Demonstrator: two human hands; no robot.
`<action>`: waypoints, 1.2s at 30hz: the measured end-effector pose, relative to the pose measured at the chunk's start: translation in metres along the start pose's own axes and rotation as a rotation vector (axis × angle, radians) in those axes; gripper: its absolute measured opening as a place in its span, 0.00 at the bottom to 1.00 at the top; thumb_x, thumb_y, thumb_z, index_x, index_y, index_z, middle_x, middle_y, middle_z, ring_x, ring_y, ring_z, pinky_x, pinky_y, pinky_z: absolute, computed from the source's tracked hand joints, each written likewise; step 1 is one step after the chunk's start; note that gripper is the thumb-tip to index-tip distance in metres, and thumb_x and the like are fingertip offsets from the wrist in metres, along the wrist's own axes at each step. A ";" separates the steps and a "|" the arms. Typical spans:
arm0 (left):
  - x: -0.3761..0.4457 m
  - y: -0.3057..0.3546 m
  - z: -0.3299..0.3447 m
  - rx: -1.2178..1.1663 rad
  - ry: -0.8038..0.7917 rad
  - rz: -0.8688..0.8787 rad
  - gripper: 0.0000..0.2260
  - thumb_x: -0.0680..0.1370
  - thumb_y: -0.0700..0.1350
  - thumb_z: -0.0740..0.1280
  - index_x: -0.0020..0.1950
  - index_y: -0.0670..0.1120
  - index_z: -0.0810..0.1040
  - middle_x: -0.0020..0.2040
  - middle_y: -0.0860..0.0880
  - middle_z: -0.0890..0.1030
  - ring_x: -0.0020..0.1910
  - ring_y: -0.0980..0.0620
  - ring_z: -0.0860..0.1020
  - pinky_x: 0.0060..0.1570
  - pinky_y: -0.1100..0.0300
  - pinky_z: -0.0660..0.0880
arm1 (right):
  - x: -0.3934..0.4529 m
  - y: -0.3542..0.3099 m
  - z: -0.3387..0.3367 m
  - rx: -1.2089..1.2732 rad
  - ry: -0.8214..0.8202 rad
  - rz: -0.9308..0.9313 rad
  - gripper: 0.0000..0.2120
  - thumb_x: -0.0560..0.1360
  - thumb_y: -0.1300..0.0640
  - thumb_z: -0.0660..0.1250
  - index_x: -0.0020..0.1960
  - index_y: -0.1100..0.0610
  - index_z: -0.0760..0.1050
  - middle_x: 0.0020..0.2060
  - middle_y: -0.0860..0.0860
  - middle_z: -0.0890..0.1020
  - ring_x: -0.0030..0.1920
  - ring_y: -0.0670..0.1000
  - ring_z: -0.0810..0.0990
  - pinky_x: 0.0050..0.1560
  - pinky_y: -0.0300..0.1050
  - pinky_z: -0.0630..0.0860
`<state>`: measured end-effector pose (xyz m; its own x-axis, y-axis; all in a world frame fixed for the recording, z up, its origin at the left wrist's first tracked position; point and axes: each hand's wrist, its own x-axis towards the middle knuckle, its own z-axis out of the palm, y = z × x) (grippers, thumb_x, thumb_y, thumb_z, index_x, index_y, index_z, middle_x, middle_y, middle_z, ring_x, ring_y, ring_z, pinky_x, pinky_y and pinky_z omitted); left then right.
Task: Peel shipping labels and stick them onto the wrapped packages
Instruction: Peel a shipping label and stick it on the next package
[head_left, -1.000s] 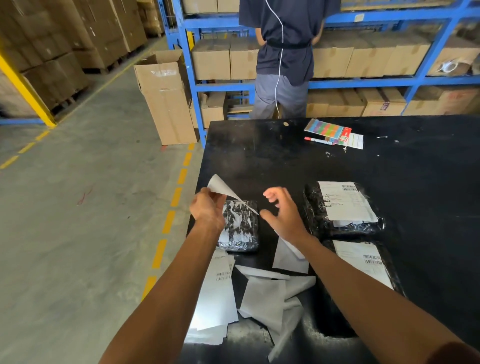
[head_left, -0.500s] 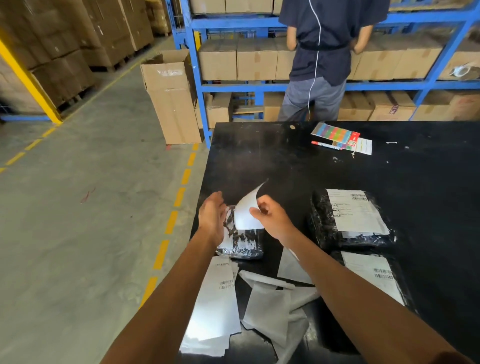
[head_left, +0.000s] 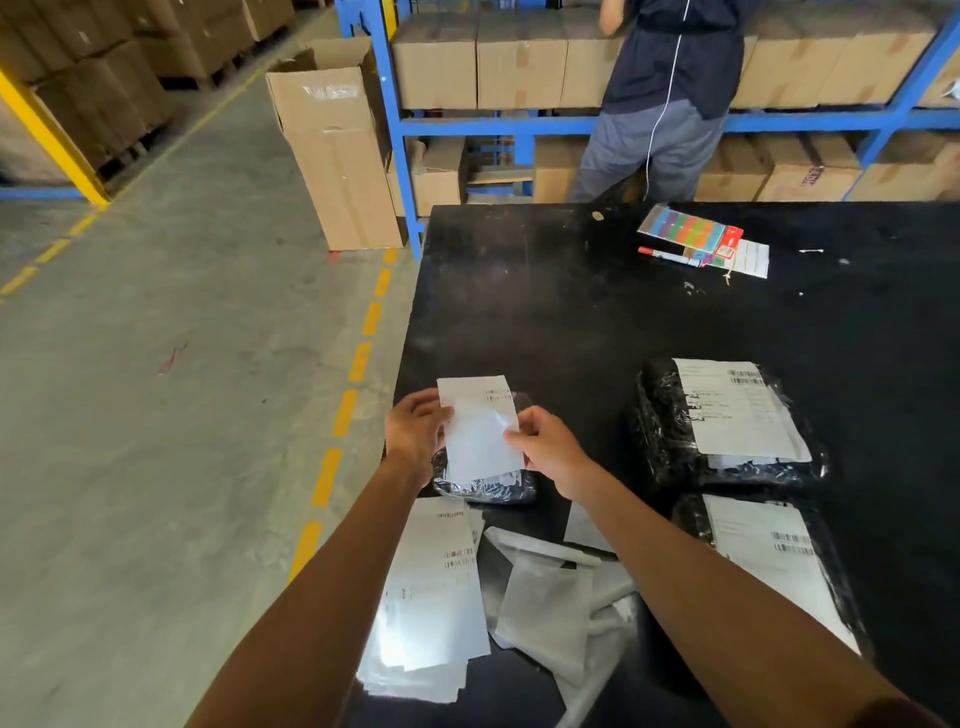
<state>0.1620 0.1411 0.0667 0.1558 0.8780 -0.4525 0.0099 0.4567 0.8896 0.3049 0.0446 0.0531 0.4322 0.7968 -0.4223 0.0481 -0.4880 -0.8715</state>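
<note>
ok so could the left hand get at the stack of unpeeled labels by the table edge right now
Probably yes for reach: the label stack lies uncovered just under the left forearm, with nothing on top of it. But the left hand is busy holding the shipping label over the small wrapped package, so it would need to let go first.

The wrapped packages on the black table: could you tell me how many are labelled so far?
Two packages on the right, the far one and the near one, already carry labels. Both hands, left and right, hold a label over the third package, not yet pressed down. A stack of unpeeled labels remains.
</note>
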 end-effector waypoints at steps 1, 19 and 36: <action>0.002 -0.003 0.000 0.012 0.005 0.009 0.12 0.75 0.31 0.68 0.58 0.41 0.78 0.51 0.43 0.84 0.49 0.45 0.83 0.49 0.52 0.81 | 0.001 0.002 0.001 -0.028 0.002 -0.002 0.06 0.77 0.60 0.67 0.51 0.60 0.73 0.48 0.56 0.81 0.52 0.57 0.81 0.47 0.49 0.79; 0.027 -0.013 0.004 0.188 -0.032 0.114 0.13 0.77 0.38 0.70 0.60 0.48 0.76 0.51 0.49 0.84 0.49 0.49 0.83 0.38 0.60 0.77 | 0.011 0.013 0.001 -0.245 0.066 -0.029 0.06 0.72 0.56 0.71 0.45 0.55 0.75 0.47 0.53 0.85 0.48 0.54 0.84 0.47 0.46 0.78; 0.026 -0.034 0.005 0.188 -0.047 0.128 0.18 0.77 0.35 0.69 0.61 0.52 0.73 0.58 0.47 0.81 0.56 0.47 0.80 0.55 0.50 0.80 | 0.010 0.032 0.012 -0.375 0.160 -0.098 0.08 0.70 0.53 0.71 0.46 0.47 0.73 0.44 0.46 0.83 0.45 0.51 0.82 0.48 0.53 0.81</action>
<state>0.1710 0.1477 0.0252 0.2132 0.9174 -0.3360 0.1706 0.3036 0.9374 0.3003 0.0414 0.0179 0.5428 0.7946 -0.2721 0.4073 -0.5324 -0.7421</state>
